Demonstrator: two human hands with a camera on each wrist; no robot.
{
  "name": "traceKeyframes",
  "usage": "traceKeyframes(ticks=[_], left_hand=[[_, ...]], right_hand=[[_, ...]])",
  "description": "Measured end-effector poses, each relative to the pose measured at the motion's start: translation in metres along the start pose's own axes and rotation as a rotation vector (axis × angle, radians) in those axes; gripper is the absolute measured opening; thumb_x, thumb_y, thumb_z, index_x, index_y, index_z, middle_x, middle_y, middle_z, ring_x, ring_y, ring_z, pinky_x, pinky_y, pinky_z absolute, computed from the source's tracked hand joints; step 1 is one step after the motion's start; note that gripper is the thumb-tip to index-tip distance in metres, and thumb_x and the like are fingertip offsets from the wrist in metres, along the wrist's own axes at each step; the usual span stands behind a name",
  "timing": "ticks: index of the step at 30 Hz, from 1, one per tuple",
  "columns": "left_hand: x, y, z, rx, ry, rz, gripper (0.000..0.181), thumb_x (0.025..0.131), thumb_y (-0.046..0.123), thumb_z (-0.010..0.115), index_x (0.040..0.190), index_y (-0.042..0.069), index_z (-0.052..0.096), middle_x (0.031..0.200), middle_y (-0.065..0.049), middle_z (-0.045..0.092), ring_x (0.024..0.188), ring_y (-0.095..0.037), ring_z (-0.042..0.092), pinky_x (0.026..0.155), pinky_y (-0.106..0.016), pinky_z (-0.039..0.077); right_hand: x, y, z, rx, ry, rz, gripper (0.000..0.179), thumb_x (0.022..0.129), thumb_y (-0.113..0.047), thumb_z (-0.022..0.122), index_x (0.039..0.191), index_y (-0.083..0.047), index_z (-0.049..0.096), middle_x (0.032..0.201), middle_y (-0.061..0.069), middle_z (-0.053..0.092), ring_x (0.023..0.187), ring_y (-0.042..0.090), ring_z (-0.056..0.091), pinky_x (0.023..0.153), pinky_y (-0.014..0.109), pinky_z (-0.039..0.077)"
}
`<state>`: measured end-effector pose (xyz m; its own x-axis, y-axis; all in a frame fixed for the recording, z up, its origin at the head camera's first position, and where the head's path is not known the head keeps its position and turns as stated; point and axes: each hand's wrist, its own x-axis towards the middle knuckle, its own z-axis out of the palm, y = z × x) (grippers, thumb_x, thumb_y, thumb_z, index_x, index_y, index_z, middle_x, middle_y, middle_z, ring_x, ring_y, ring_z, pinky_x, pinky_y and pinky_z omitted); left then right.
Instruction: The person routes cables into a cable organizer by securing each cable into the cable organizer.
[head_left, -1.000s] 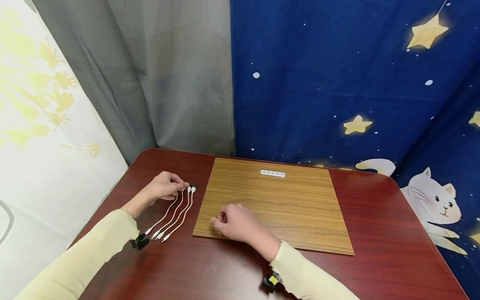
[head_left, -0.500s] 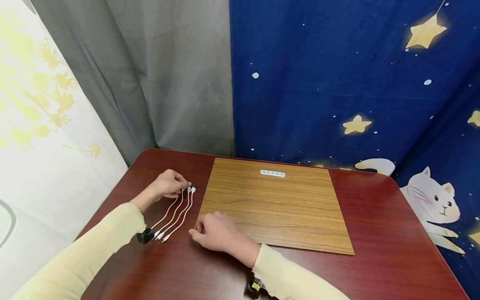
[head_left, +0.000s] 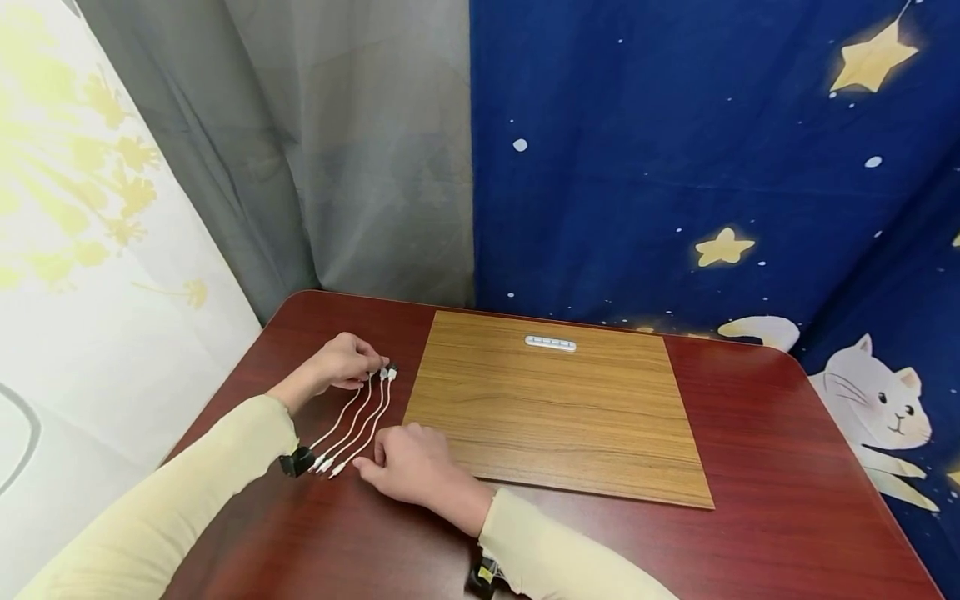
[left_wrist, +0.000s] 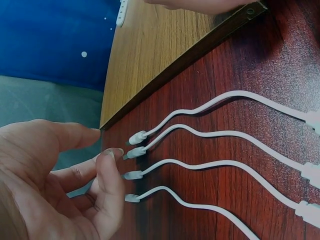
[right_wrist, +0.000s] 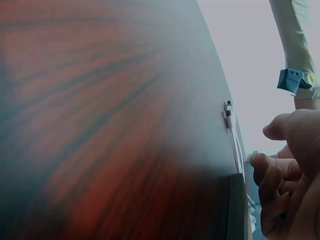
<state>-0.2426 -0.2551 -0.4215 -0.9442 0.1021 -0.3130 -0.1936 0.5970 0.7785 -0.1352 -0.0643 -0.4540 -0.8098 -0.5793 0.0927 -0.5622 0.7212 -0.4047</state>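
Observation:
Several short white charging cables (head_left: pixel 366 417) lie side by side on the table, left of a wooden board (head_left: pixel 555 408). My left hand (head_left: pixel 347 361) is at their far ends, thumb and a finger brought close together. In the left wrist view those fingertips (left_wrist: pixel 106 160) are right beside one cable's plug (left_wrist: pixel 134 152); I cannot tell whether they pinch it. The thumb partly hides the lower plugs. My right hand (head_left: pixel 405 462) is over the board's near left corner, loosely curled around nothing. Its thumb is close to the cables' near ends.
A white strip with several slots (head_left: pixel 551 343) lies near the board's far edge. The dark red table (head_left: pixel 757 417) meets a grey curtain (head_left: pixel 382 167) and a blue star-patterned curtain (head_left: pixel 637 125) behind it. A camera (head_left: pixel 297 461) is strapped to my left wrist.
My right hand has moved left from over the board towards the cables' near ends. My left hand has shifted slightly right and away from me along the plugs.

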Motion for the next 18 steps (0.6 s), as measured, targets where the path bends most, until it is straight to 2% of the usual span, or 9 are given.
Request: traceKeyframes(ticks=[5,13,18], left_hand=[[0.002,0.000,0.001,0.016,0.000,0.010,0.023,0.096,0.016,0.070,0.099,-0.006,0.074,0.070,-0.006,0.058,0.062,-0.016,0.056,0.058,-0.028,0.054],[0.004,-0.003,0.005,0.056,0.042,0.008,0.021,0.096,0.015,0.071,0.099,-0.004,0.075,0.072,-0.007,0.060,0.064,-0.016,0.058,0.059,-0.029,0.056],[0.007,-0.001,0.008,0.084,0.058,0.016,0.021,0.096,0.016,0.071,0.100,-0.004,0.075,0.073,-0.007,0.062,0.062,-0.015,0.061,0.059,-0.029,0.056]], right_hand=[[0.004,-0.009,0.007,-0.046,0.007,0.014,0.042,0.092,-0.054,0.066,0.059,-0.031,0.055,0.054,-0.019,0.045,0.055,0.006,0.050,0.048,0.028,0.038],[0.008,-0.021,0.019,-0.121,-0.018,0.026,0.053,0.094,-0.059,0.061,0.055,-0.026,0.050,0.050,-0.012,0.042,0.050,0.011,0.049,0.046,0.032,0.038],[0.013,-0.027,0.023,-0.169,-0.035,0.049,0.057,0.094,-0.064,0.058,0.054,-0.024,0.051,0.055,-0.006,0.048,0.054,0.015,0.054,0.048,0.035,0.042]])
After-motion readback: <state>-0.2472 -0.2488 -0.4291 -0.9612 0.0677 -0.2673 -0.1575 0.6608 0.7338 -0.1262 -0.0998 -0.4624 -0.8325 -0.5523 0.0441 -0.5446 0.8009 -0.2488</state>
